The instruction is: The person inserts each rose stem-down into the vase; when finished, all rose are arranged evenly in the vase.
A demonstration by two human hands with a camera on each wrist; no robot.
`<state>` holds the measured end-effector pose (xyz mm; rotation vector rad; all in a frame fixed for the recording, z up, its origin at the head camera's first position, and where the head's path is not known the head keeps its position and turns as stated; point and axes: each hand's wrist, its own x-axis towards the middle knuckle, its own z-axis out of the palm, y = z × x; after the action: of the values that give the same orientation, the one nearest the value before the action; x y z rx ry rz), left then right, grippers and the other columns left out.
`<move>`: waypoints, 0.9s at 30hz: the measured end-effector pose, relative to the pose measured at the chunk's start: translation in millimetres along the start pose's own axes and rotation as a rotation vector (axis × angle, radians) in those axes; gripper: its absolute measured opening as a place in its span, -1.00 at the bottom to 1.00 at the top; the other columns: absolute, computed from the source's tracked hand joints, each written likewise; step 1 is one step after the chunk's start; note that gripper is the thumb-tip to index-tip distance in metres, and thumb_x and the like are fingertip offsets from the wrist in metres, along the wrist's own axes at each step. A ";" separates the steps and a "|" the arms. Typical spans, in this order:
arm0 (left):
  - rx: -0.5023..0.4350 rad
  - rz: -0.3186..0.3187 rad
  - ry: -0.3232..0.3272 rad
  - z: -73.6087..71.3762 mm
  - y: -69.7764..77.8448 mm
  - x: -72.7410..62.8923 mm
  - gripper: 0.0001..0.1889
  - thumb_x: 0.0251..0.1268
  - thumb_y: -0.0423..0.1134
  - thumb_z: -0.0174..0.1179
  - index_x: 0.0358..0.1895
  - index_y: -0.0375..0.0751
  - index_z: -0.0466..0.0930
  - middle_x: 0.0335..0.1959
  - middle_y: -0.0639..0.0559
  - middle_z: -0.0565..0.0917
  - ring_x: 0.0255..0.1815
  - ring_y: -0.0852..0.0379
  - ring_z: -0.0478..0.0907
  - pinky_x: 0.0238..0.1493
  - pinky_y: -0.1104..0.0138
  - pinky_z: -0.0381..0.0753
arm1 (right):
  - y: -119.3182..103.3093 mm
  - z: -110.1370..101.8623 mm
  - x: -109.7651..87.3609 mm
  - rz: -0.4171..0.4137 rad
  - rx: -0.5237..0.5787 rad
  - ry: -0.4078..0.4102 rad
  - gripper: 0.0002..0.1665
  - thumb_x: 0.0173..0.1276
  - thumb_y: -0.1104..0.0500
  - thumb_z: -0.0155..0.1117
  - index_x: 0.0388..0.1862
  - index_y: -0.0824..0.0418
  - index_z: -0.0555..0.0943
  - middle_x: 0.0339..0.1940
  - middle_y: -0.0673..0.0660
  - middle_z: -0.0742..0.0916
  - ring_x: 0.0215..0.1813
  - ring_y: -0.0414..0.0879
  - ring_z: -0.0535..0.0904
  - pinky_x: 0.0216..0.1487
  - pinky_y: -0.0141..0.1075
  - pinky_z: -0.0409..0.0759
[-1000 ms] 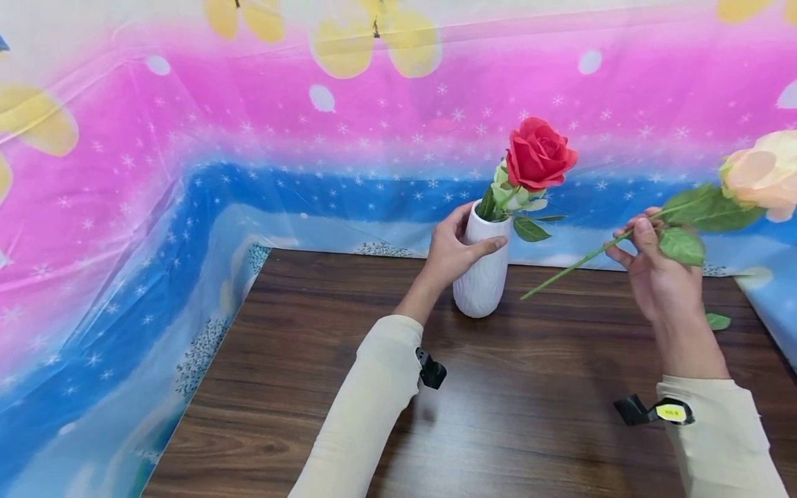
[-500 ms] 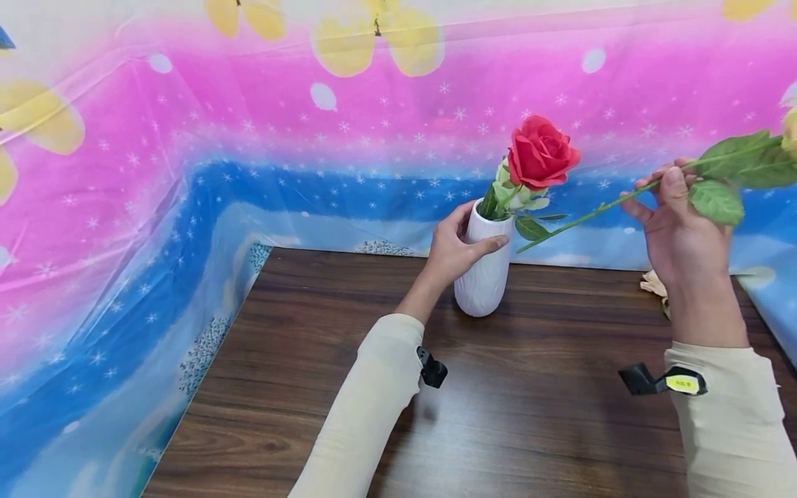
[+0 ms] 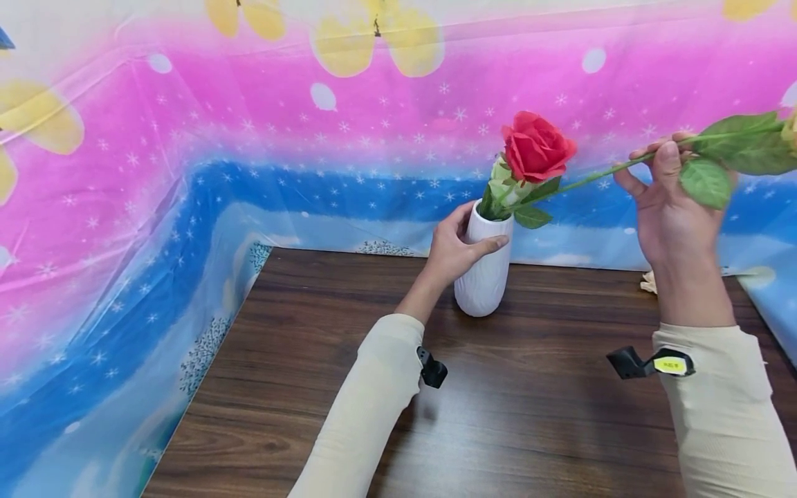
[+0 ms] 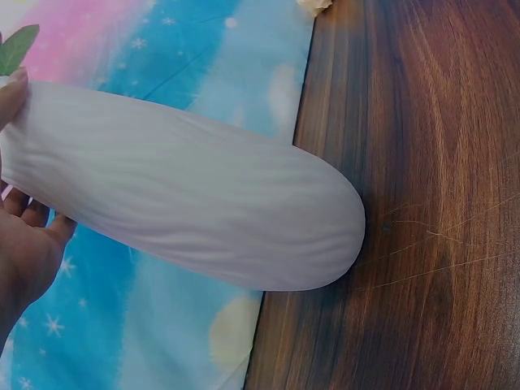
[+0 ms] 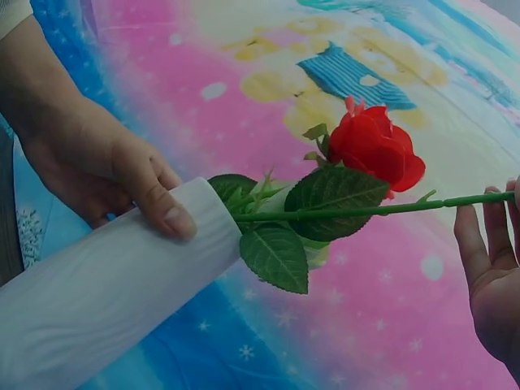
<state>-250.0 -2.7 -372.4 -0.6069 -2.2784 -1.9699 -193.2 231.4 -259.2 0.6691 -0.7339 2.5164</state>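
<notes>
My left hand (image 3: 453, 249) grips a white ridged vase (image 3: 482, 283) near its top, thumb across the front. The vase stands upright on the table in the head view. Out of its mouth rise a red rose (image 3: 539, 146), a pale greenish bloom (image 3: 501, 181) and green leaves (image 5: 276, 258). With thumb and fingers, my right hand (image 3: 679, 207) pinches the green stem (image 3: 591, 178) of a second rose (image 3: 792, 135), its pale yellow head cut off by the right frame edge. This stem slants down leftward, its lower end right at the vase mouth in the right wrist view.
A pale cream flower (image 3: 649, 281) lies on the dark wooden table (image 3: 324, 360) at the back right, partly hidden by the right wrist. A printed pink and blue cloth (image 3: 373, 138) hangs behind the table. Small black cameras (image 3: 432, 368) sit on both wrists.
My right hand has risen and moved slightly right overall, swinging the stem's lower end up to the vase mouth. The red rose has shifted slightly. My left hand stays on the vase.
</notes>
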 end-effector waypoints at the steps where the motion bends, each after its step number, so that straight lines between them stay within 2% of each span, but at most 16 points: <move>1: -0.001 0.002 -0.001 0.0 0.0 -0.1 -0.24 0.16 -0.20 0.50 0.45 -0.09 0.40 0.28 -0.11 0.63 0.23 0.00 0.66 0.20 0.26 0.68 | 1.3 -0.1 0.5 -0.003 -0.006 0.003 -0.76 0.33 0.54 0.23 -0.08 0.55 0.42 -0.33 0.43 0.69 -0.25 0.23 0.69 -0.25 0.03 0.79; 9: 0.001 0.000 -0.001 -0.2 1.9 -0.9 -0.24 0.16 -0.21 0.49 0.45 -0.11 0.40 0.30 -0.10 0.62 0.25 0.01 0.65 0.23 0.25 0.67 | 8.7 0.4 3.6 0.016 -0.100 0.017 -0.78 0.32 0.56 0.25 -0.11 0.55 0.45 -0.30 0.36 0.65 -0.24 0.18 0.68 -0.24 0.00 0.79; 16: 0.020 -0.005 0.000 -0.4 1.5 -0.2 -0.24 0.17 -0.21 0.49 0.46 -0.12 0.38 0.30 -0.10 0.61 0.25 0.00 0.65 0.24 0.22 0.67 | 20.7 -1.0 5.6 -0.009 -0.286 -0.001 -0.78 0.30 0.53 0.29 -0.09 0.49 0.53 -0.29 0.31 0.71 -0.20 0.11 0.71 -0.16 -0.10 0.80; 19: 0.025 -0.008 0.001 -0.1 1.5 0.1 -0.24 0.17 -0.21 0.49 0.46 -0.11 0.39 0.29 -0.10 0.62 0.24 0.01 0.65 0.23 0.24 0.68 | 26.5 -3.0 5.6 0.040 -0.307 -0.008 -0.77 0.31 0.51 0.31 -0.06 0.49 0.55 -0.28 0.30 0.74 -0.18 0.09 0.73 -0.12 -0.12 0.78; 27: 0.016 -0.016 0.007 -0.2 1.7 0.8 -0.25 0.16 -0.22 0.50 0.45 -0.11 0.40 0.28 -0.10 0.62 0.22 0.01 0.66 0.19 0.27 0.68 | 47.2 -7.1 4.2 0.125 -0.472 0.015 -0.75 0.28 0.42 0.39 -0.05 0.37 0.65 -0.23 0.17 0.77 -0.12 -0.03 0.79 -0.13 -0.22 0.78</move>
<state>-250.2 -2.5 -370.4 -0.5814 -2.2997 -1.9551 -223.4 200.5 -279.9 0.4455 -1.3397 2.3178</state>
